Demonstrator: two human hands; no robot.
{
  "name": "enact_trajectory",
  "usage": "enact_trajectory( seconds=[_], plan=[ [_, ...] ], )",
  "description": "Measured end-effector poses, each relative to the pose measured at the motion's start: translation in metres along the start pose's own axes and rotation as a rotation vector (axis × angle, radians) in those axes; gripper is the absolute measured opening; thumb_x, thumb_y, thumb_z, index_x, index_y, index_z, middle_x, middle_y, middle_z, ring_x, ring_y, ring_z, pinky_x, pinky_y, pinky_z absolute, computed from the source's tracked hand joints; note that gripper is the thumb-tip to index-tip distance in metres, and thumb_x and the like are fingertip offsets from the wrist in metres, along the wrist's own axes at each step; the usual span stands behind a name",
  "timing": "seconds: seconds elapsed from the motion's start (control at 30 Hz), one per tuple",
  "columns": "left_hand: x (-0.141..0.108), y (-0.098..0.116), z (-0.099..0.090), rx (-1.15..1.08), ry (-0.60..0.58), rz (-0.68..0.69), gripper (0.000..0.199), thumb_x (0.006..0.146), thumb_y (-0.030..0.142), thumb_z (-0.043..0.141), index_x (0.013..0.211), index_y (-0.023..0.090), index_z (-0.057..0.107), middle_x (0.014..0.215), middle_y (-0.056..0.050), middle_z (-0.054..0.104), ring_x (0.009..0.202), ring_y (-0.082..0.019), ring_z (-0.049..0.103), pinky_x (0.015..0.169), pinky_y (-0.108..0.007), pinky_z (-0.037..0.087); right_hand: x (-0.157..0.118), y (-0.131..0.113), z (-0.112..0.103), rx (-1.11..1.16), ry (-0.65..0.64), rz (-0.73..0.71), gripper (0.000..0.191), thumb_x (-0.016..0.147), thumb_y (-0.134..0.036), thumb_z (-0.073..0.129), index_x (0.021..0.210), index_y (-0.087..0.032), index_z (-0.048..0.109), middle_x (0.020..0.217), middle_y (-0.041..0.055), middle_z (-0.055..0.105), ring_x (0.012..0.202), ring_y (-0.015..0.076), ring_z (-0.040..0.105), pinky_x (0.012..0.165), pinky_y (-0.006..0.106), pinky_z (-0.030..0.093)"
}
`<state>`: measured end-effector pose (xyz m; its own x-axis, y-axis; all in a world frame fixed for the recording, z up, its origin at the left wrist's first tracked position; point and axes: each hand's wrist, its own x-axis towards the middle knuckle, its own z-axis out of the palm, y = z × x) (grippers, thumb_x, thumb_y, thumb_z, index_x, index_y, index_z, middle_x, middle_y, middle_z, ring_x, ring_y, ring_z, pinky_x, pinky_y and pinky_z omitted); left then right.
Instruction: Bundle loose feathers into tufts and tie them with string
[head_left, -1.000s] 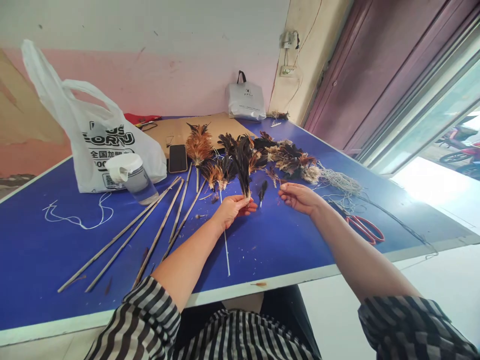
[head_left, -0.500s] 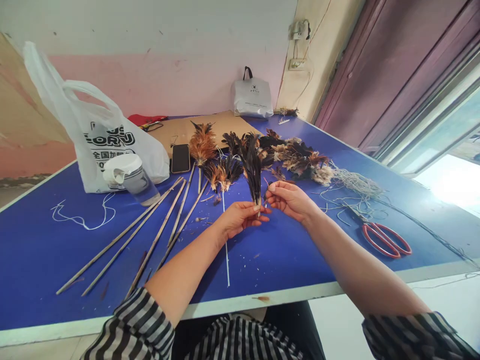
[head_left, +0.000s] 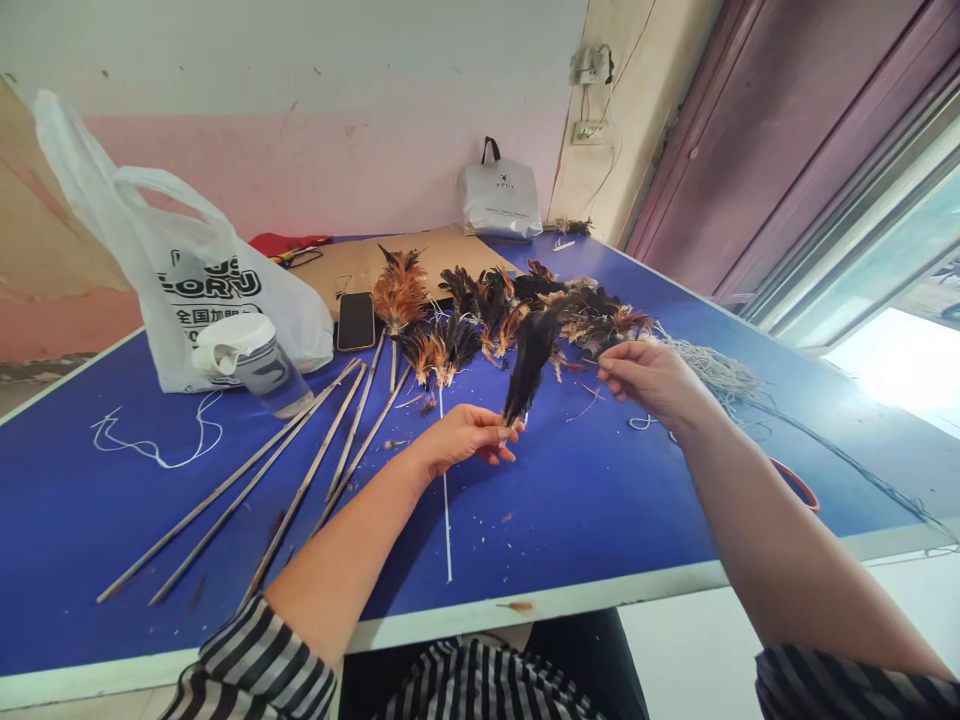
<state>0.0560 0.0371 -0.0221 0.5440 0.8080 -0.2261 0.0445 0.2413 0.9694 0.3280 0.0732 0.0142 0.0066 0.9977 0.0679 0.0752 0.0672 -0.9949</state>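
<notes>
A bunch of dark feathers (head_left: 531,365) stands tilted in my left hand (head_left: 476,437), pinched at its pale quill ends between thumb and fingers. Off to the right, apart from the bunch, my right hand (head_left: 649,380) is closed in a pinch beside the feather pile (head_left: 592,310). Whatever lies between its fingertips is too small to make out. Behind the held bunch, brown and black feather bundles (head_left: 442,345) lie on the blue table, with an orange-brown bundle (head_left: 401,290) farther back. Tangled pale string (head_left: 712,370) spreads just beyond my right hand.
Several thin sticks (head_left: 300,490) lie to the left, near a plastic jug (head_left: 274,375), a white plastic bag (head_left: 217,300) and a phone (head_left: 355,321). Scissors (head_left: 799,485) are mostly hidden behind my right forearm. A silver bag (head_left: 501,200) stands at the back by cardboard (head_left: 330,270).
My right hand has moved right and a little up, away from the bunch. My left hand has shifted slightly left, and the feathers now lean to the right.
</notes>
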Motion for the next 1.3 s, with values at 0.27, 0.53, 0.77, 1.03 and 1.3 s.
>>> enact_trajectory(
  seconds=[0.27,0.53,0.77,1.03,1.3],
  plan=[
    [0.004,-0.004,-0.007,-0.22,-0.002,0.083,0.026,0.074,0.031,0.066,0.093,0.013,0.068,0.124,-0.013,0.055,0.089,-0.016,0.064,0.062,-0.016,0.049,-0.021,-0.015,0.027,-0.184,-0.413,0.012,0.022,0.067,-0.032,0.067,0.08,-0.016,0.059,0.06,-0.0007,0.06,0.043,0.0054,0.046,0.038,0.017,0.035],
    [0.009,-0.015,-0.01,-0.301,-0.087,0.0,0.025,0.07,0.027,0.07,0.086,0.008,0.067,0.095,-0.015,0.068,0.079,-0.018,0.067,0.057,-0.017,0.049,-0.017,0.0,0.071,-0.362,-0.724,0.082,0.021,0.07,-0.032,0.061,0.083,-0.016,0.058,0.065,-0.0012,0.062,0.047,0.0058,0.05,0.044,0.018,0.039],
    [0.013,-0.019,-0.006,-0.315,0.022,-0.045,0.024,0.068,0.027,0.072,0.08,0.007,0.066,0.073,-0.008,0.068,0.062,-0.011,0.064,0.059,-0.019,0.05,-0.019,0.004,0.072,-0.318,-0.683,0.131,0.026,0.071,-0.035,0.06,0.088,-0.016,0.055,0.063,-0.0023,0.057,0.045,0.006,0.047,0.04,0.018,0.033],
    [0.016,-0.016,-0.006,-0.196,0.188,0.015,0.029,0.062,0.031,0.076,0.076,0.007,0.067,0.066,-0.005,0.064,0.057,-0.01,0.06,0.058,-0.021,0.049,-0.007,0.015,0.017,-1.121,-0.554,-0.016,0.017,0.07,-0.029,0.056,0.072,-0.018,0.068,0.067,0.0036,0.065,0.064,0.0171,0.059,0.057,0.026,0.04],
    [0.015,-0.016,-0.003,-0.253,0.182,0.086,0.034,0.059,0.036,0.077,0.075,0.007,0.067,0.064,-0.004,0.063,0.056,-0.009,0.059,0.057,-0.02,0.047,-0.025,-0.013,0.049,-0.62,-0.414,0.06,0.037,0.072,-0.037,0.06,0.104,-0.018,0.06,0.104,0.0092,0.065,0.061,0.0143,0.062,0.048,0.023,0.045]
  ],
)
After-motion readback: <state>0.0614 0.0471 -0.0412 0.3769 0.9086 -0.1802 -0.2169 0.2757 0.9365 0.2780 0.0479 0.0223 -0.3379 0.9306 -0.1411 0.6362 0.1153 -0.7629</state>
